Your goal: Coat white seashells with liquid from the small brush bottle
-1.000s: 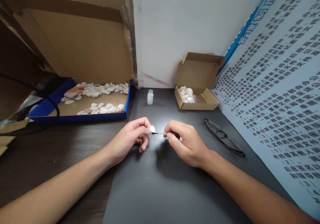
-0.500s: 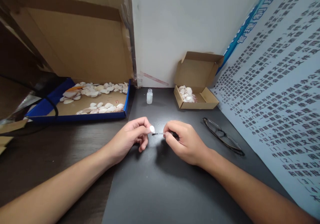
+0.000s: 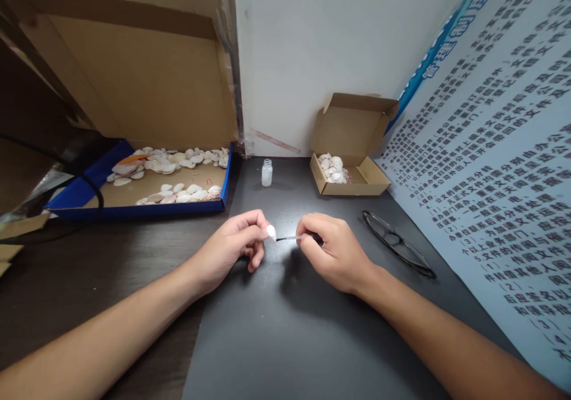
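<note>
A pale wall panel stands behind the dark tabletop, whose surface catches a soft glare.

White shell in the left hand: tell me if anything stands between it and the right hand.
Only the brush, held by the right hand, spans the gap to the shell. Nothing else visible is in between; the bottle stands beyond.

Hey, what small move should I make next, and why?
Perhaps ease the brush in your right hand slightly toward the white shell in your left hand, since its dark tip sits right by the shell's lower edge.
</note>
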Tool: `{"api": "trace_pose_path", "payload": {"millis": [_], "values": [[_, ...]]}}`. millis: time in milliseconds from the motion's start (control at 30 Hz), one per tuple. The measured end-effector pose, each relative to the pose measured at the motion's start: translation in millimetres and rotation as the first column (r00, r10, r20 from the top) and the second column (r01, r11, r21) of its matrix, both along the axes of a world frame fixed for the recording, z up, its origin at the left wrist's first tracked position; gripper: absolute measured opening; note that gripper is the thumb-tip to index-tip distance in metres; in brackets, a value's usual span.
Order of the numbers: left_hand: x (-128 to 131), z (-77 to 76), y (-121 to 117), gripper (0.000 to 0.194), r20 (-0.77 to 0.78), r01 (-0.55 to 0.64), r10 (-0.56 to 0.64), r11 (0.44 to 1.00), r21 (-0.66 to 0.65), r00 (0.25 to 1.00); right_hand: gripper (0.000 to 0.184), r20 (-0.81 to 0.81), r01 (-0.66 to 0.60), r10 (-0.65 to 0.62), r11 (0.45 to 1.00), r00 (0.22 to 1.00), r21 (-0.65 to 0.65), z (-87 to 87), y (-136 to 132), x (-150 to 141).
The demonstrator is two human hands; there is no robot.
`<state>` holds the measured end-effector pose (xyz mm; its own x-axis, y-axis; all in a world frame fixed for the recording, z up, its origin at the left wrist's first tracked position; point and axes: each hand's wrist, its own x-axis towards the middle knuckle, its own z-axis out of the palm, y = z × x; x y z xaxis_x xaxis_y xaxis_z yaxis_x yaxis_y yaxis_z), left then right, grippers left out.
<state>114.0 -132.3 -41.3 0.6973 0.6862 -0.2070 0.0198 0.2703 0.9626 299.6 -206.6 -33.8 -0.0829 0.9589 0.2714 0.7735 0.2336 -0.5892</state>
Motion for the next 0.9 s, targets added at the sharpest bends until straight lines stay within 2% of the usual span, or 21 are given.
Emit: {"api": "trace_pose_path", "payload": {"millis": [100, 167, 267, 367, 467, 533, 700, 833, 900], "values": [[-0.1, -0.3, -1.0, 0.013, -0.004, 0.001, -0.001, 1.000, 0.006, 1.000, 0.014, -0.063, -0.059, 0.063, 0.997, 0.996, 0.058, 0.5, -2.3, 0.1], [-0.4, -0.8, -0.9, 0.013, -0.005, 0.008, -0.008, 1.000, 0.007, 1.000, 0.014, -0.056, -0.080, 0.082, 0.996, 0.995, 0.041, -0.4, -2.2, -0.1], [-0.8, -1.5, 0.1, 0.012, -0.005, 0.009, -0.009, 1.000, 0.007, 1.000, 0.014, 0.006, -0.017, 0.017, 0.999, 1.000, -0.028, -2.1, -0.2, 0.0], [-1.0, -1.4, 0.7, 0.012, -0.008, 0.008, -0.008, 1.000, 0.013, 1.000, 0.014, 0.004, 0.031, -0.031, 0.999, 0.999, -0.022, -2.1, 0.3, 0.4], [-0.8, -1.1, 0.3, 0.011, -0.017, 0.015, -0.015, 1.000, 0.013, 1.000, 0.015, -0.053, -0.040, 0.042, 0.998, 0.998, 0.046, -1.5, -0.8, 0.3], [-0.5, -1.0, 0.0, 0.011, -0.019, 0.021, -0.021, 1.000, 0.013, 1.000, 0.015, -0.043, -0.057, 0.059, 0.997, 0.997, 0.043, -1.7, -0.7, 0.1], [0.6, -1.0, -0.1, 0.012, -0.030, 0.018, -0.017, 1.000, 0.021, 0.999, 0.014, 0.026, 0.049, -0.048, 0.998, 0.998, -0.025, -2.0, 1.2, 0.7], [0.9, -0.7, -0.1, 0.011, -0.029, 0.014, -0.013, 1.000, 0.022, 0.999, 0.014, -0.047, -0.039, 0.041, 0.998, 0.998, 0.050, -1.2, -0.8, -0.1], [0.8, -0.8, 0.1, 0.011, -0.027, 0.014, -0.013, 1.000, 0.023, 1.000, 0.015, -0.042, -0.070, 0.072, 0.997, 0.997, 0.043, -1.6, -1.4, -0.7]]}}
